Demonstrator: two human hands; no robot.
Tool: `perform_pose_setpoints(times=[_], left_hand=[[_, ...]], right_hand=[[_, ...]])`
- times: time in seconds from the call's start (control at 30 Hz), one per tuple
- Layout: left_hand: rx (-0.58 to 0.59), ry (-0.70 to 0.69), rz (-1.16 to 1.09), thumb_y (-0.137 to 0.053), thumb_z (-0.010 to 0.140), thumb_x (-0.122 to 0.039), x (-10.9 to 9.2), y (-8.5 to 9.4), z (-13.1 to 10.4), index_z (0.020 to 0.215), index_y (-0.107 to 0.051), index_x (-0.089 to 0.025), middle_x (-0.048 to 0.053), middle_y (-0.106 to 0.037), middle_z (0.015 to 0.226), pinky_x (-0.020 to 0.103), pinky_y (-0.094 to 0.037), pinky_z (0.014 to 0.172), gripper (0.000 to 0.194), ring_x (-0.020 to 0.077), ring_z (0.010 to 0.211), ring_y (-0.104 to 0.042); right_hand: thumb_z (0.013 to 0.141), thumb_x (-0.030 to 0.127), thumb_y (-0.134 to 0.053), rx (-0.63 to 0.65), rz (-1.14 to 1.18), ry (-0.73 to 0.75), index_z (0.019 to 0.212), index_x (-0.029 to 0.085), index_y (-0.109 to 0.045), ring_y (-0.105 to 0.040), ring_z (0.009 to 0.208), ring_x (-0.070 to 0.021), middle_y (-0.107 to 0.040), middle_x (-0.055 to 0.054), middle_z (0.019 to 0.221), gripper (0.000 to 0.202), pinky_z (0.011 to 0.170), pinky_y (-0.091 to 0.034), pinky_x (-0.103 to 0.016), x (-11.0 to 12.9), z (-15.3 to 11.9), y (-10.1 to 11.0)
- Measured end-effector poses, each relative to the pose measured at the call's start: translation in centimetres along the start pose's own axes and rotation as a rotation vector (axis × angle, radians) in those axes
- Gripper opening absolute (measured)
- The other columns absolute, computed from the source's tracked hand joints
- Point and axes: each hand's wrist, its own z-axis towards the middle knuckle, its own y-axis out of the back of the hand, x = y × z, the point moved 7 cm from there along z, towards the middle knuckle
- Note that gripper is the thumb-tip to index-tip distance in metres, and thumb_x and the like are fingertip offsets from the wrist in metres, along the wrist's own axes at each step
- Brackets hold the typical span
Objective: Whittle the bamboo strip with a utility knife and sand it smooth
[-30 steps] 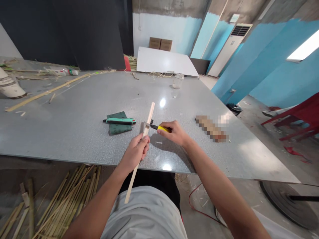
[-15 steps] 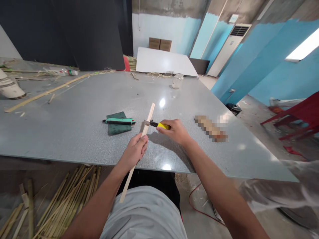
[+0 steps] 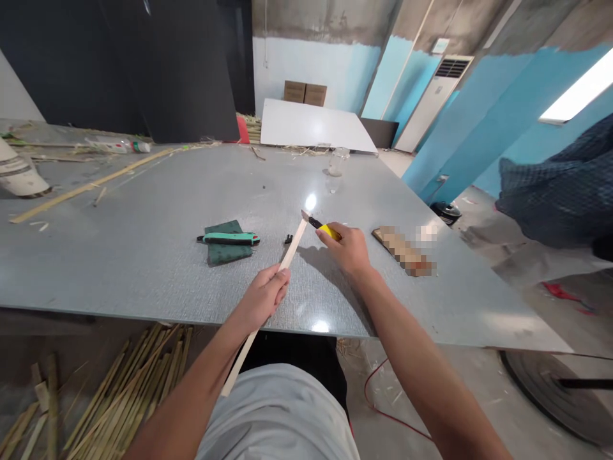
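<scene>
My left hand (image 3: 268, 292) is closed around a pale wooden strip (image 3: 293, 248), which slants from my lap up over the table. In my right hand (image 3: 348, 246) is a yellow and black utility knife (image 3: 330, 231), its blade at the strip's far end. A small black piece (image 3: 288, 239) lies on the table just left of the strip. Further left, a teal and black cutter (image 3: 230, 238) rests on a dark green cloth (image 3: 224, 257).
The grey table (image 3: 158, 268) bears a glass jar (image 3: 338, 162), a brown block (image 3: 402, 250), partly pixelated, and a long bamboo strip (image 3: 90, 184). Bamboo strips (image 3: 127, 390) lie below at left. A person's dark clothing (image 3: 560, 179) shows at right.
The knife has moved up along the strip to its far end. The small black piece now shows apart from the knife. A person's dark clothing has come into view at the right.
</scene>
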Motion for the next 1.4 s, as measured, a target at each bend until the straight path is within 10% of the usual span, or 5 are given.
perform_pose_setpoints(times=[0.43,0.73,1.4], left_hand=[[0.062,-0.006,0.022,-0.049,0.103,-0.057,-0.6,-0.6,-1.2,0.077,-0.042,-0.021,-0.009,-0.037,0.057,0.017,-0.024,0.037,0.045,0.0044,0.039,-0.028],[-0.034,-0.042,-0.096,-0.053,0.101,-0.059,0.0,0.5,-0.6,0.089,-0.051,-0.021,-0.01,-0.04,0.057,0.015,-0.025,0.037,0.04,0.0046,0.039,-0.028],[-0.09,0.088,-0.235,-0.061,0.094,-0.048,0.0,1.2,-0.1,0.088,-0.056,-0.019,-0.008,-0.045,0.058,0.015,-0.024,0.038,0.029,0.0033,0.038,-0.037]], right_hand=[[0.096,0.054,-0.056,-0.171,-0.029,-0.235,0.071,0.022,-0.055,-0.035,0.059,-0.0165,-0.043,0.0,0.06,0.04,0.058,-0.024,-0.035,-4.9,0.6,2.5],[0.096,0.059,-0.056,0.107,0.107,-0.004,0.074,0.02,-0.058,-0.034,0.061,-0.0129,-0.042,0.003,0.063,0.044,0.06,-0.025,-0.031,0.6,-0.5,-1.6],[0.096,0.056,-0.057,0.046,0.101,-0.036,0.077,0.019,-0.061,-0.036,0.06,-0.0132,-0.044,0.002,0.063,0.041,0.061,-0.026,-0.033,0.5,-0.6,-0.9]])
